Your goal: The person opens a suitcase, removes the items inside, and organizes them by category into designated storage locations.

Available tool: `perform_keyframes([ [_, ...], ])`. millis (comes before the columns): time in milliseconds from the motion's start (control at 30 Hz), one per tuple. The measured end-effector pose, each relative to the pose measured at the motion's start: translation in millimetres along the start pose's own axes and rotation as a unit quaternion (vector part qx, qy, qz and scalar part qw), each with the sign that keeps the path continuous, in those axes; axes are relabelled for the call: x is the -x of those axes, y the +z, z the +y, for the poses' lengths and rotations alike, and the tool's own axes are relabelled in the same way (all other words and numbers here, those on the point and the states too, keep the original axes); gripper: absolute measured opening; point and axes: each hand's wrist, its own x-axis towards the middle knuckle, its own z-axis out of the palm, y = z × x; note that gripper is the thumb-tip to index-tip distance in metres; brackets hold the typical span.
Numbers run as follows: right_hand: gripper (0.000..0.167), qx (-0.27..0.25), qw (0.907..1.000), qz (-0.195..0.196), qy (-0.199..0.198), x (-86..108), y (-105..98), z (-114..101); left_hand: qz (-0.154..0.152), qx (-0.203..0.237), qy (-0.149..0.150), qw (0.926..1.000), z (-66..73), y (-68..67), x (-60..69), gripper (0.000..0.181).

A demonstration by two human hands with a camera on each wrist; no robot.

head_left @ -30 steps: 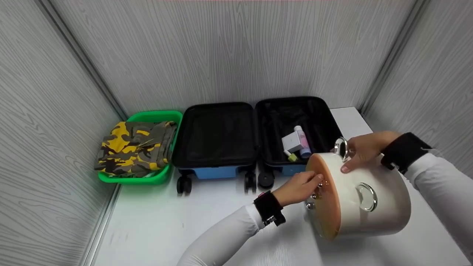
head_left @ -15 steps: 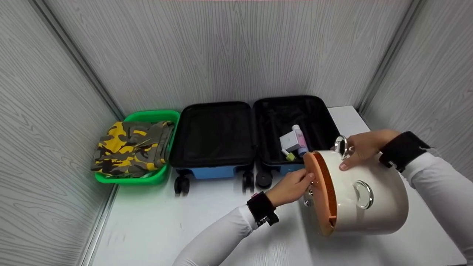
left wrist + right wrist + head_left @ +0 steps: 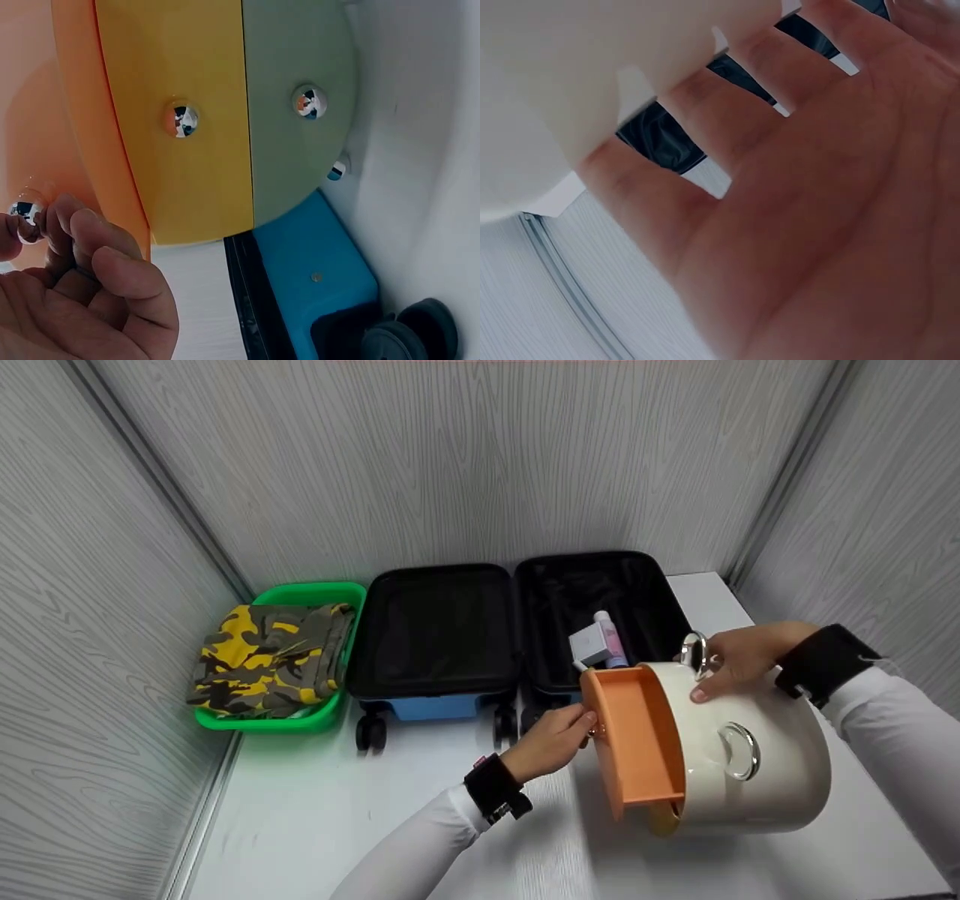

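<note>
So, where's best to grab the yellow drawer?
Probably by its knob, pinched from the front, the side the left hand is on: the round knob juts out, while the smooth yellow front shows no other handhold.

drawer (image 3: 639,735): from closed to pulled well out, inside now showing | left hand (image 3: 550,742): shifted left with knob (image 3: 27,213), farther from box (image 3: 757,802)

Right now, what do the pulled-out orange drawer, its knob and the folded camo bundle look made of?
Orange drawer: likely plastic, satin-looking; smooth walls, even colour.
Knob: metal or chromed plastic, polished; mirror-like reflections.
Camo bundle: fabric, matte; soft folds, fibre unclear.
</note>
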Motion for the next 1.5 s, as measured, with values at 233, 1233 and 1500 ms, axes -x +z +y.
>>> perform_keyframes([
  [233, 0.038, -0.006, 0.9981, 0.039, -0.048, 5.9, -3, 14, 0.008, 0.001, -0.005, 1.0, -1.7, -9.5, 7.0, 0.036],
  [1233, 0.061, -0.539, 0.7793, -0.072, -0.311, 7.5, 71, 129, -0.023, 0.048, 0.0, 0.9986, -8.6, 5.9, 0.9, 0.038],
  [1500, 0.06, -0.551, 0.7711, -0.08, -0.309, 6.4, 74, 133, -0.02, 0.057, 0.031, 0.9977, -15.4, -11.5, -20.1, 0.055],
])
